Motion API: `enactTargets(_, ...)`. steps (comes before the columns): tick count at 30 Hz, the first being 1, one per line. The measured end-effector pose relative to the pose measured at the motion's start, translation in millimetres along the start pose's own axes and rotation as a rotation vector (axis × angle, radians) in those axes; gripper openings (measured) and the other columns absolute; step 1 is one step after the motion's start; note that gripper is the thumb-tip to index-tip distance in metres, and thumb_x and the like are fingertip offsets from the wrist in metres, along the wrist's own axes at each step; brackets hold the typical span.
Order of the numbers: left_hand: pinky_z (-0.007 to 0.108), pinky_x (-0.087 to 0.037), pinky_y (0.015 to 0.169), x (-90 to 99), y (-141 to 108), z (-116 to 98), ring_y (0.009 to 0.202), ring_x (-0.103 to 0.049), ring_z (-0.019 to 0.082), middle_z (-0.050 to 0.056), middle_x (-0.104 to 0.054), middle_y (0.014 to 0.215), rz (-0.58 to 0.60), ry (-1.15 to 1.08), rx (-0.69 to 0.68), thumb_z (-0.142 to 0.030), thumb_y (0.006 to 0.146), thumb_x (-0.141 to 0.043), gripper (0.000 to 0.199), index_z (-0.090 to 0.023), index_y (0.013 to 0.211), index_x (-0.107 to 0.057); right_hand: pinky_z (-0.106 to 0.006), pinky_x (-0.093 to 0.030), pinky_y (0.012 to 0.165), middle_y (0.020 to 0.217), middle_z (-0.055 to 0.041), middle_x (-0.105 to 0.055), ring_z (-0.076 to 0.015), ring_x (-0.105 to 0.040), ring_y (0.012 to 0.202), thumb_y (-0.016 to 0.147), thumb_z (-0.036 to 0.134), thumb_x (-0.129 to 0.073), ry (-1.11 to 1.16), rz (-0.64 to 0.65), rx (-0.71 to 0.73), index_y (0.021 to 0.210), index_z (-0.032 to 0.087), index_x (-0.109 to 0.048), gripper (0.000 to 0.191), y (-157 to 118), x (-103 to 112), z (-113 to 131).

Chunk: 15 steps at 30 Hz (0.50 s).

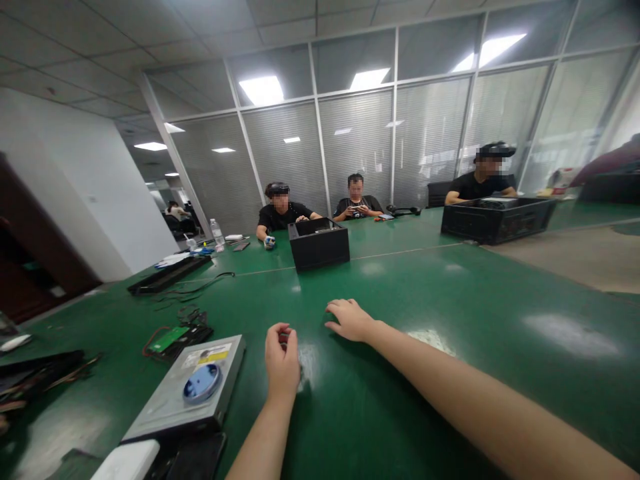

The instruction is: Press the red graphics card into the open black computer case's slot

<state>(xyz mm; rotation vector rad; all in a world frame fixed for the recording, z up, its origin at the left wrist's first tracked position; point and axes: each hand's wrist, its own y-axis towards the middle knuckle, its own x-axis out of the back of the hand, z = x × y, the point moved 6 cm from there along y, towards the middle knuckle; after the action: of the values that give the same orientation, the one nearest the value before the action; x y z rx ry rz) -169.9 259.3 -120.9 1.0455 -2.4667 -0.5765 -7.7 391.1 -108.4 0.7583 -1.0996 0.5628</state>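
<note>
My left hand is held over the green table with its fingers curled inward. A small dark reddish patch shows between the fingers, too small to name. To its right, my right hand is low at the tabletop, fingers apart and nothing in them. Left of my left hand lies a silver optical drive with a label. On top of the drive sits a round blue shallow dish or lid. Beyond it is a green circuit board with cables.
A black computer case stands across the table before a person in a headset. Another case is at right near a second headset wearer. A person between them holds a phone. Black panels and a water bottle are at left.
</note>
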Motion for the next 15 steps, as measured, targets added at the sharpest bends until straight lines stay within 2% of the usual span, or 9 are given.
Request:
enactTargets(3, 0.035, -0.045, 0.078, -1.7, -1, -2, 0.084, -0.058, 0.021, 0.005, -0.06, 0.093, 0.007, -0.063, 0.029, -0.041, 0.087, -0.06, 0.022, -0.023, 0.1, -0.058, -0.043, -0.036, 0.106, 0.132, -0.0135, -0.06, -0.0253, -0.052, 0.127, 0.096, 0.04, -0.054, 0.063, -0.047, 0.014, 0.125, 0.017, -0.059, 0.037, -34, 7, -7)
enactTargets(5, 0.033, -0.046, 0.074, -4.6, 0, 0, 0.08, -0.06, 0.02, 0.004, -0.062, 0.093, 0.053, -0.222, 0.121, -0.044, 0.086, -0.059, 0.026, -0.023, 0.1, -0.058, -0.041, -0.039, 0.105, 0.131, -0.0129, -0.061, -0.0232, -0.053, 0.125, 0.097, 0.039, -0.052, 0.118, -0.091, 0.008, 0.125, 0.017, -0.059, 0.036, -57, 18, -14)
enactTargets(8, 0.033, -0.049, 0.069, -17.9, -5, 3, 0.08, -0.065, 0.021, 0.007, -0.066, 0.1, 0.25, -0.642, 0.383, -0.059, 0.088, -0.049, 0.042, -0.021, 0.104, -0.058, -0.037, -0.045, 0.1, 0.122, -0.0119, -0.065, -0.0212, -0.06, 0.115, 0.096, 0.039, -0.053, 0.277, -0.171, -0.018, 0.122, 0.017, -0.06, 0.034, -96, 40, -25)
enactTargets(10, 0.037, -0.052, 0.074, -27.2, -12, -2, 0.088, -0.067, 0.024, 0.011, -0.066, 0.108, 0.404, -0.885, 0.542, -0.067, 0.088, -0.04, 0.056, -0.019, 0.109, -0.06, -0.037, -0.048, 0.097, 0.116, -0.0115, -0.067, -0.0211, -0.062, 0.109, 0.095, 0.039, -0.054, 0.366, -0.196, -0.047, 0.119, 0.016, -0.061, 0.033, -124, 53, -32)
enactTargets(12, 0.04, -0.053, 0.078, -30.8, -18, -9, 0.095, -0.067, 0.025, 0.014, -0.066, 0.113, 0.489, -1.002, 0.619, -0.07, 0.087, -0.039, 0.062, -0.018, 0.113, -0.061, -0.038, -0.049, 0.096, 0.116, -0.0116, -0.067, -0.0218, -0.062, 0.108, 0.096, 0.038, -0.053, 0.393, -0.196, -0.08, 0.119, 0.017, -0.061, 0.032, -150, 63, -40)
enactTargets(15, 0.041, -0.053, 0.08, -31.0, -23, -14, 0.098, -0.067, 0.026, 0.014, -0.066, 0.116, 0.515, -1.051, 0.642, -0.07, 0.087, -0.041, 0.062, -0.018, 0.116, -0.061, -0.041, -0.049, 0.095, 0.114, -0.0118, -0.067, -0.0226, -0.063, 0.106, 0.096, 0.038, -0.052, 0.43, -0.246, -0.142, 0.116, 0.017, -0.061, 0.031, -182, 75, -56)
